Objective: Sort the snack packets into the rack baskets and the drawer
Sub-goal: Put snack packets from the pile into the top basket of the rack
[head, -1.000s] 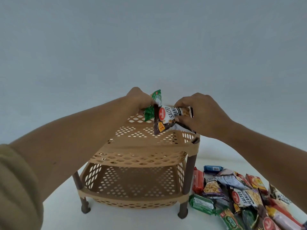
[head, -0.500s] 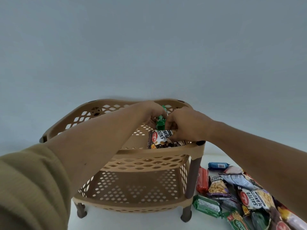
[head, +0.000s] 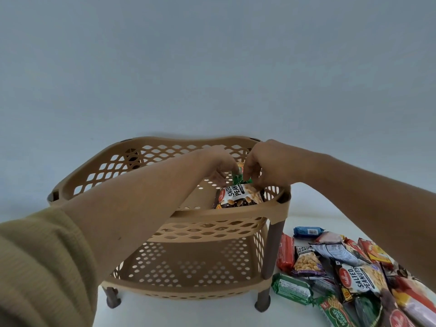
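A tan two-tier plastic rack (head: 203,211) with brown legs stands in the middle. A salted peanuts packet (head: 238,197) lies in the right front corner of its top basket. Just above it is a green packet (head: 239,177), pinched between my left hand (head: 219,166) and my right hand (head: 264,166), both inside the top basket. The lower basket (head: 188,263) holds nothing that I can see. A heap of snack packets (head: 349,277) lies on the white surface to the right of the rack.
A plain pale wall rises behind the rack. The white surface (head: 179,312) runs in front of and beside the rack. A green packet (head: 291,289) and a red packet (head: 285,253) lie closest to the rack's right front leg (head: 271,260).
The view has dropped and moved closer to the rack. The peanuts packet went from my right hand down into the top basket. Both hands now hold the green packet above it.
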Motion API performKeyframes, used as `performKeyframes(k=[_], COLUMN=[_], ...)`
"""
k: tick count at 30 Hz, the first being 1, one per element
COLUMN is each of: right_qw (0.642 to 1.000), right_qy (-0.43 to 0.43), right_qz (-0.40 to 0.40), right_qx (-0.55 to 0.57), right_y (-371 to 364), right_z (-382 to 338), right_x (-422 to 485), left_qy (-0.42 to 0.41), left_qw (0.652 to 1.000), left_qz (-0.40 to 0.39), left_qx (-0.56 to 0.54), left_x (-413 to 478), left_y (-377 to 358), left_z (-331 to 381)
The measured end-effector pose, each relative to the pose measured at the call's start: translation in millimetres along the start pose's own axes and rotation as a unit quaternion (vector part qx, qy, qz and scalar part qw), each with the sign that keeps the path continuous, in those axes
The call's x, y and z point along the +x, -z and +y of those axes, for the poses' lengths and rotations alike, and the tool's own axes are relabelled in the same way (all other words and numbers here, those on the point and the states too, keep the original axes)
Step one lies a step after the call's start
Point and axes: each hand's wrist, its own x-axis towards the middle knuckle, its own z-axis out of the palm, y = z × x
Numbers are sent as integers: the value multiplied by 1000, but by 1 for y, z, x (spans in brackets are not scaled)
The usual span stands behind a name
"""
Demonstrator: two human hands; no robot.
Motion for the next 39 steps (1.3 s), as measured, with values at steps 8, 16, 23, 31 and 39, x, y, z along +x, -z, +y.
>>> performKeyframes(k=[8,16,23,31,39], right_qw=[994,989,998,964,816], right_qy=[-4,-13,14,-4,-56], right_qz=[-83,-100,-8,186,461], right_qx=[-73,-104,-56,188,343], right_y=[-8,-15,-4,0,-58], right_z=[-8,-12,-11,-7,-21], right_x=[9,12,1,-65,-176], left_qy=[-6,-8,-67,-216,-556], left_qw=[999,996,984,941,712], left_qz=[-4,7,82,237,419], left_qx=[37,90,145,107,91], left_x=[-1,-8,-21,-85,-186], left_y=[0,2,8,2,-83], left_z=[0,0,-1,-8,-68])
